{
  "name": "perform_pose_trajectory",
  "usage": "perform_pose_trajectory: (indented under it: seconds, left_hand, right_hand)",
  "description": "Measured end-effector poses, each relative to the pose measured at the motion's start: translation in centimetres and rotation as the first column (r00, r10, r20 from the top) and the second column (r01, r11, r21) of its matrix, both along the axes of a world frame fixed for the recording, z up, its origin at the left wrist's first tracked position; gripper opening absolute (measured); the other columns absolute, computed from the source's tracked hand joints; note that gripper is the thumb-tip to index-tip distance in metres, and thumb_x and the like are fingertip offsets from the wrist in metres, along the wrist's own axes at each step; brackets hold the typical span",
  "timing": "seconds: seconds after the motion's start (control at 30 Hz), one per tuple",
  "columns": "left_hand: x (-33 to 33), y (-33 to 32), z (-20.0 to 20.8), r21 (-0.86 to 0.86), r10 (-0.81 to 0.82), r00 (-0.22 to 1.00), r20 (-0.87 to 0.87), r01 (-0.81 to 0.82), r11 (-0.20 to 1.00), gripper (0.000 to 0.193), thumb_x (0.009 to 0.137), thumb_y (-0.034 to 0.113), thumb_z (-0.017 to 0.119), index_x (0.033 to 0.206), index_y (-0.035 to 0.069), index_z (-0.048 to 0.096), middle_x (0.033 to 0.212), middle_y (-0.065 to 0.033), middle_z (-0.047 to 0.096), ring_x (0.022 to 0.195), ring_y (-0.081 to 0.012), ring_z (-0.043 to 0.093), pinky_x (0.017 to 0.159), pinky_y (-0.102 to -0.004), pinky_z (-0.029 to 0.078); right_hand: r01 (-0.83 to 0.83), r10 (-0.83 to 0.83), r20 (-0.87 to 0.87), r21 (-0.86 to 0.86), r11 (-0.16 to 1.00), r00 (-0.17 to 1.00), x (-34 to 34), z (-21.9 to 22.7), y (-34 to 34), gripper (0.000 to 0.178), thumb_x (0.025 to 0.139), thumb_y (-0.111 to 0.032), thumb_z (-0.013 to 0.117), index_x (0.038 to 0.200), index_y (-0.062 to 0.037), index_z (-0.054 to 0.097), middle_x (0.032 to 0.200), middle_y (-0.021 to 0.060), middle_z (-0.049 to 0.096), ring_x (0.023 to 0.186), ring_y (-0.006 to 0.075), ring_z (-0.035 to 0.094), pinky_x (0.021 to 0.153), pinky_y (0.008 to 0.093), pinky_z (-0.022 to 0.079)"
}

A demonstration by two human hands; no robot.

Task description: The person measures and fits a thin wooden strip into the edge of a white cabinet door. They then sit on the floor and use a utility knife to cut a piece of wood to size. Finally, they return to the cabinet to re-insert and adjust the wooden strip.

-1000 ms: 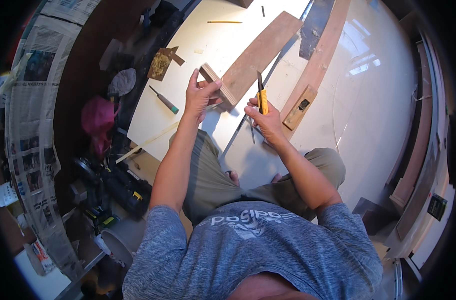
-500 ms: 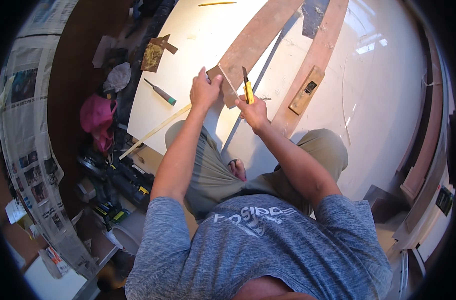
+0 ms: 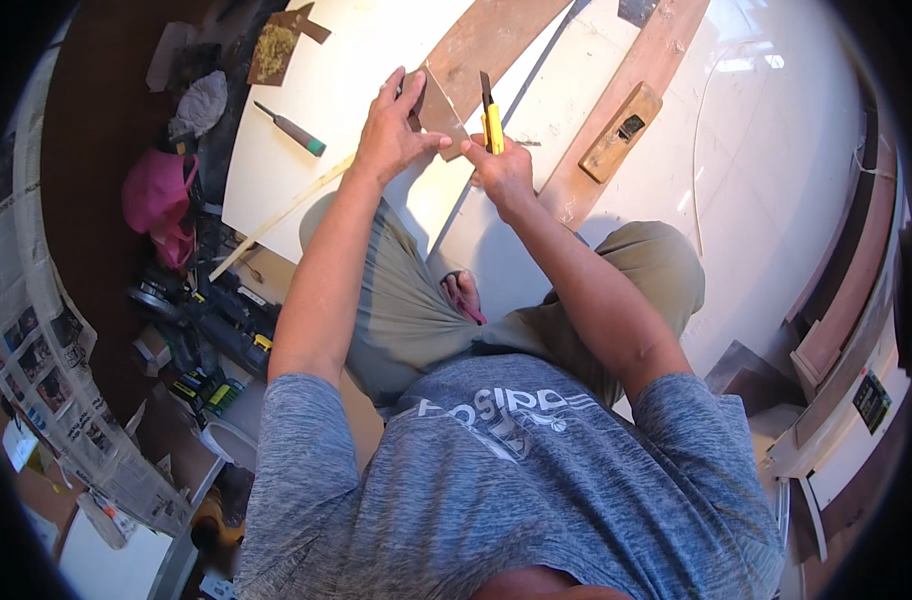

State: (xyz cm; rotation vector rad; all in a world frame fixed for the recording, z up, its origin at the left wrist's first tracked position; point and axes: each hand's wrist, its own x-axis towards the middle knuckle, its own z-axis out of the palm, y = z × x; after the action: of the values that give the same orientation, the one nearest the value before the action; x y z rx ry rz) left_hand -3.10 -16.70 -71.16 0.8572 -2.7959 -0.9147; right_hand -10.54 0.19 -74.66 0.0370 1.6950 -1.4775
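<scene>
A small flat brown rectangular piece [image 3: 438, 110] lies at a slant between my hands, over the near end of a wooden plank [image 3: 491, 50]. My left hand [image 3: 388, 135] grips it, fingers along its far left edge and thumb stretched to its near end. In my right hand [image 3: 504, 172] is a yellow utility knife [image 3: 493, 130], its dark blade pointing up and away. The right thumb reaches the near corner of the brown piece. Whether the blade touches anything cannot be told, but it appears apart from the piece.
A wooden hand plane [image 3: 621, 132] rests on a second plank [image 3: 584, 180] at right. To the left are a green-ended hand tool [image 3: 294, 131], a thin wood strip [image 3: 276, 222] and a brown scrap with yellowish residue [image 3: 274, 52]. Beyond lie a pink bag [image 3: 159, 200] and black power tools [image 3: 226, 325].
The whole view has shifted, with the surroundings sliding up and left. My left thumb has moved from the far end of the brown piece to its near end; the knife stays in my right hand.
</scene>
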Motion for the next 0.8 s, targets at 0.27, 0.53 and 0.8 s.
perform_pose_trajectory:
  seconds: [0.27,0.53,0.8]
  left_hand:
    - [0.1,-0.3,-0.9,0.054,-0.014,1.0,0.013,0.013,0.998,0.105,0.055,0.032,0.091,0.146,0.019,0.041,0.157,-0.0095,0.027,0.132,-0.0296,0.042,0.11,-0.0394,0.04]
    - [0.6,-0.4,-0.2,0.038,0.351,0.919,-0.178,-0.35,0.936,0.039,0.079,0.027,0.074,0.109,0.004,0.063,0.121,-0.0145,0.057,0.106,-0.0277,0.06,0.093,-0.0376,0.048]
    - [0.8,-2.2,-2.0,0.327,0.412,0.9,0.144,-0.436,0.838,0.026,0.079,0.019,0.076,0.1,0.004,0.07,0.095,-0.0083,0.071,0.086,-0.0176,0.067,0.08,-0.0312,0.052]
  right_hand:
    - [-0.014,0.014,0.031,-0.019,1.0,0.999,-0.2,0.2,0.2,0.038,0.083,-0.018,0.073,0.107,0.008,0.06,0.078,0.0053,0.058,0.056,0.0103,0.053,0.052,0.0258,0.047]
    - [0.014,-0.015,0.03,0.031,0.999,0.999,-0.3,0.3,-0.3,0.035,0.079,-0.028,0.074,0.094,0.0025,0.064,0.067,0.0067,0.06,0.054,0.0138,0.058,0.052,0.0289,0.049]
    - [0.0,0.002,-0.018,0.084,0.996,1.0,-0.5,1.1,-1.0,0.036,0.078,-0.031,0.077,0.089,0.0012,0.068,0.064,0.0043,0.058,0.05,0.0124,0.055,0.049,0.0279,0.048]
